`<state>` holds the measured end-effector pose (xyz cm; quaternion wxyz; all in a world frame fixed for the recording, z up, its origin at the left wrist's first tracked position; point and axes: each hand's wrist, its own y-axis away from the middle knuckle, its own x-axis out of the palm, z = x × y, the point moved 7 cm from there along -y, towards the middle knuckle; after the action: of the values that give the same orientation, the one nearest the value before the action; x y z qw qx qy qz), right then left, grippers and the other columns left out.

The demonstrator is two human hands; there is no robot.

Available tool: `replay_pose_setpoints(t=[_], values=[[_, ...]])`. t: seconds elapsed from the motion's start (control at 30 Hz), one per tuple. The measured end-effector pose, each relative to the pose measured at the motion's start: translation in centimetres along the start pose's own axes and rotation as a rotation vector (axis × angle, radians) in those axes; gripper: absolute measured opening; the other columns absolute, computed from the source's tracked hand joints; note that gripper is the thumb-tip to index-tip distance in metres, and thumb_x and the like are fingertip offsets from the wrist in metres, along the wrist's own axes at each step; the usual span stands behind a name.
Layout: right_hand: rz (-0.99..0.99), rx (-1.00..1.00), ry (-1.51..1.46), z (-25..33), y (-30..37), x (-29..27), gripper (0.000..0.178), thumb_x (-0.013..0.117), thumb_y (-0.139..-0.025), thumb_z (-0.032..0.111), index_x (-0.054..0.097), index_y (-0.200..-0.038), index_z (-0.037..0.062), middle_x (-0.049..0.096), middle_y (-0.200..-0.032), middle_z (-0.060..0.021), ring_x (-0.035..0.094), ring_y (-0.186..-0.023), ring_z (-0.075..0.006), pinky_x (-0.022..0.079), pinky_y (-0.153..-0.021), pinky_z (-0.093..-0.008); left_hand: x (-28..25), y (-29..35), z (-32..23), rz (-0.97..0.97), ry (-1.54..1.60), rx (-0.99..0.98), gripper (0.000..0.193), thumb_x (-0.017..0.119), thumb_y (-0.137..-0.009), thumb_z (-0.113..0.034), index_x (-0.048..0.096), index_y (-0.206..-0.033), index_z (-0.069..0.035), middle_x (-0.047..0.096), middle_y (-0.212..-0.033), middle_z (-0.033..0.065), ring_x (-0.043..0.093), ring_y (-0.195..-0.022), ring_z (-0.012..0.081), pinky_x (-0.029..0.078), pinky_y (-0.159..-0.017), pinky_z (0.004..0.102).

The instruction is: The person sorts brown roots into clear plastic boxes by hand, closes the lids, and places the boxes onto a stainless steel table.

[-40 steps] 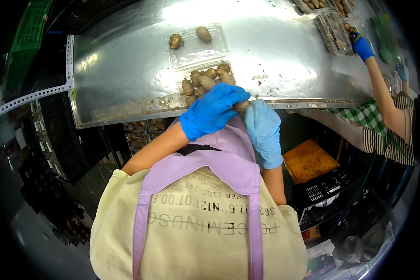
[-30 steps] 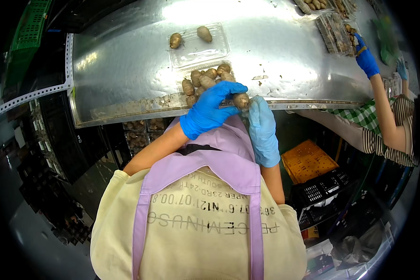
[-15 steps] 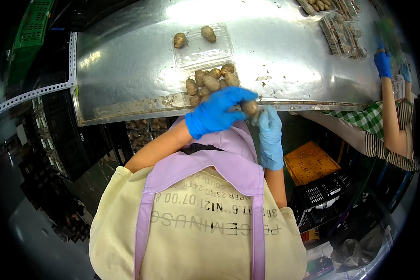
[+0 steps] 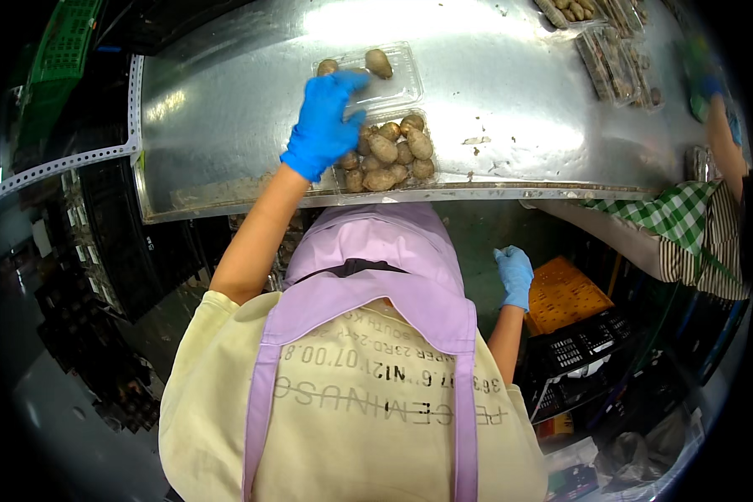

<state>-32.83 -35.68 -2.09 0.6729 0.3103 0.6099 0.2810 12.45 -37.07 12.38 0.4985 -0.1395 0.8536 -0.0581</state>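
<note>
Steel table: left hand touches tuber tray; right hand below

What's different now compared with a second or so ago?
The left hand has gone forward from the table edge to the far clear tray holding two tubers. The right hand has dropped below the steel table, empty; the tuber it held is gone from view. The full near tray stayed put.

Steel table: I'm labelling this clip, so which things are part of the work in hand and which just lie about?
In hand:
left hand over the clear tray
the tray's two tubers
full tray of tubers

Lying about:
orange crate
black crate
far packs
right hand, lowered, empty
</note>
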Motion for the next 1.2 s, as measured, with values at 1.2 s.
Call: replay_pose_setpoints(t=[1.2], values=[[-0.365,-0.716,-0.495,16.7,5.7,-6.0,0.023,0.063,-0.085,0.02,0.06,-0.069,0.0031,0.057,-0.063,-0.0153,0.052,-0.053,-0.0304,0.042,-0.05,-0.0354,1.5,2.6,5.0,-0.119,0.528,-0.376,0.032,0.06,-0.083,-0.006,0.056,-0.114,-0.01,0.06,-0.106,0.0108,0.058,-0.095,0.024,0.048,-0.083,0.0344]])
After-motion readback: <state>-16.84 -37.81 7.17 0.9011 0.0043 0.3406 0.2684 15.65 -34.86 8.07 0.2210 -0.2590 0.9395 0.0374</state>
